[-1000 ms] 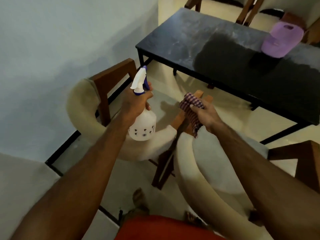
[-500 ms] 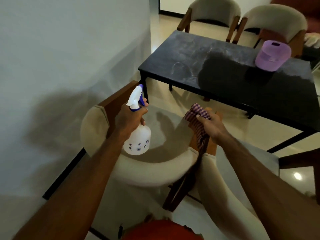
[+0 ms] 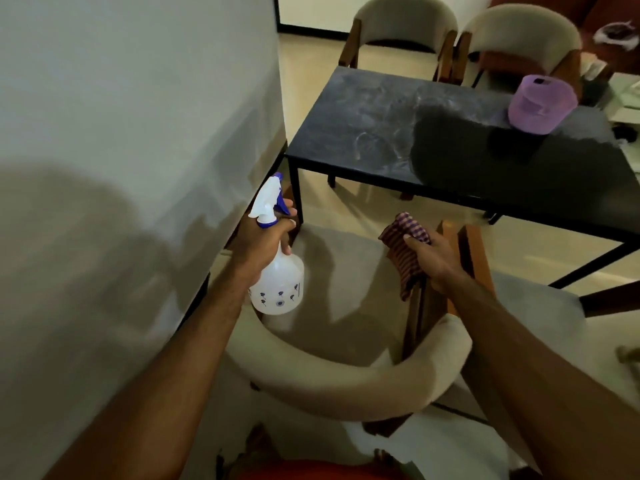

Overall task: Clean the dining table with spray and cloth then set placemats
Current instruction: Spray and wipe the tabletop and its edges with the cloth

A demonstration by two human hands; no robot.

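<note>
Table: dark rectangular stone-topped dining table (image 3: pixel 433 140) ahead of you, smeared, purple plastic container (image 3: pixel 540 103) on its far side.
Left hand (image 3: pixel 261 242): you grip white plastic spray bottle (image 3: pixel 277 289) by its neck.
Right hand (image 3: pixel 434 259): you clutch checked purple cloth (image 3: pixel 403 244), over a chair.

The room is dim, with soft warm light. A big shadow of the person falls on the wall (image 3: pixel 104 168) at the left, and another dark one lies on the table (image 3: pixel 381 133). The picture is a little soft, and straight lines bend near the edges.
</note>
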